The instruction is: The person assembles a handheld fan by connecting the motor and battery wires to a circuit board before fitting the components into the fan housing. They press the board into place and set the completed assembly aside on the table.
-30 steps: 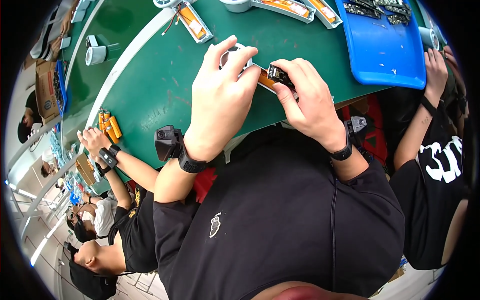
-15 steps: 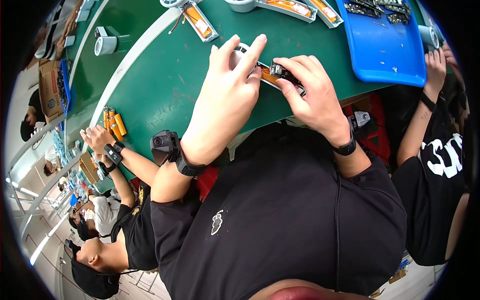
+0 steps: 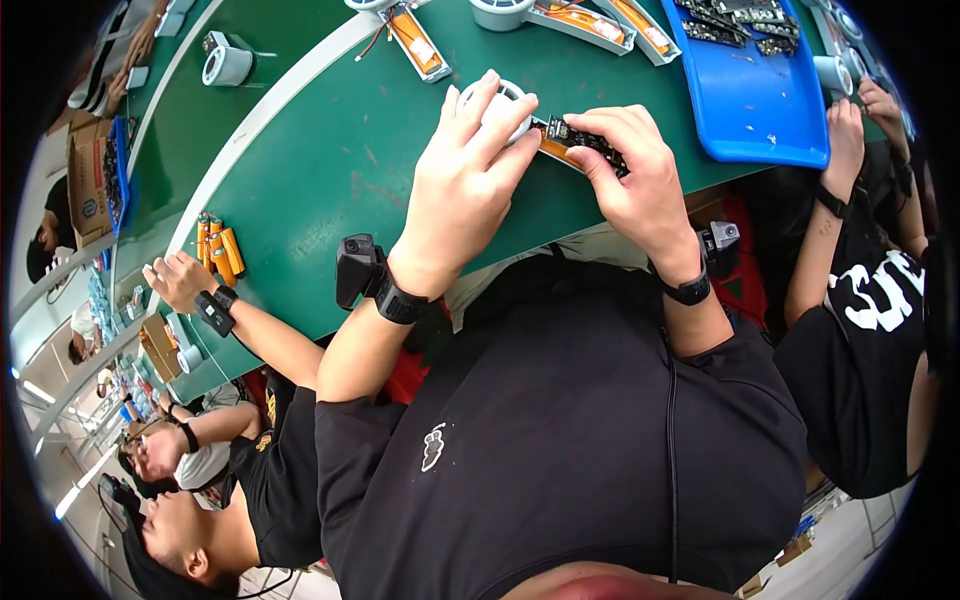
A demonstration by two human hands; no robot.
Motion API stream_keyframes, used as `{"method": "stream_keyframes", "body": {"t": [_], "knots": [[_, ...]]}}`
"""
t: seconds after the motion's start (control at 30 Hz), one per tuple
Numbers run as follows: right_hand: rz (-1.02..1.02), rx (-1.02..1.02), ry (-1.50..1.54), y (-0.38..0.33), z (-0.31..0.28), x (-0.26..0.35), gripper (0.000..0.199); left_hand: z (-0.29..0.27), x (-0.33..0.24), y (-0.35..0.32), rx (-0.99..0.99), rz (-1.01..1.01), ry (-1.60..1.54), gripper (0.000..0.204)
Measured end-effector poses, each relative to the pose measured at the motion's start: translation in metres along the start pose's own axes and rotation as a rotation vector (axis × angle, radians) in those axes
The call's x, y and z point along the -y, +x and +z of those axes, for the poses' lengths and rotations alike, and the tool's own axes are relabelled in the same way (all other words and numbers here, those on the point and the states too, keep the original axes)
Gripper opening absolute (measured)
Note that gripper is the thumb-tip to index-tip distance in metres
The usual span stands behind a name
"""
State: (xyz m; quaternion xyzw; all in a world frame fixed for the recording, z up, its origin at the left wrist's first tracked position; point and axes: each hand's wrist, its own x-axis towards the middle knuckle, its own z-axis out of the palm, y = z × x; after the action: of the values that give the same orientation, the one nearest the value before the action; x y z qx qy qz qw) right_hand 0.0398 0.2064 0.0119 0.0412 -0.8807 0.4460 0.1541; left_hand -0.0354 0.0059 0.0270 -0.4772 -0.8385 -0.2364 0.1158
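The left hand (image 3: 465, 175) lies spread over a white round housing (image 3: 497, 105) on the green table (image 3: 330, 170), its fingers fanned and pressing down on the top, so most of the housing is hidden beneath them. Just beside it, the right hand (image 3: 635, 170) pinches a small dark circuit board (image 3: 585, 140) between thumb and fingertips, holding it over an orange strip (image 3: 553, 148) that runs out from the housing; the knuckles cover the far end of the board. Beyond the grip, further up the table, lie three more long white-edged trays with orange inserts (image 3: 420, 42), and a blue tray (image 3: 755, 100) with dark parts sits past the right hand, well apart. Away to the left of the grip, a co-worker's hand (image 3: 175, 280) rests by a cluster of orange cylinders (image 3: 218, 250), and another person's hand (image 3: 848, 125) reaches along the blue tray's far edge. A white ring-shaped part (image 3: 227, 65) stands far up the table.
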Motion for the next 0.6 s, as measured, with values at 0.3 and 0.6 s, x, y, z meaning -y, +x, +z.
{"method": "stream_keyframes", "body": {"t": [0.3, 0.6], "knots": [[-0.062, -0.008, -0.078, 0.0, 0.008, 0.0, 0.028, 0.003, -0.011, 0.002, 0.044, 0.011, 0.204, 0.018], [0.123, 0.025, 0.003, 0.003, 0.007, 0.007, 0.025, 0.005, 0.0, -0.006, -0.092, 0.032, 0.109, 0.01]]}}
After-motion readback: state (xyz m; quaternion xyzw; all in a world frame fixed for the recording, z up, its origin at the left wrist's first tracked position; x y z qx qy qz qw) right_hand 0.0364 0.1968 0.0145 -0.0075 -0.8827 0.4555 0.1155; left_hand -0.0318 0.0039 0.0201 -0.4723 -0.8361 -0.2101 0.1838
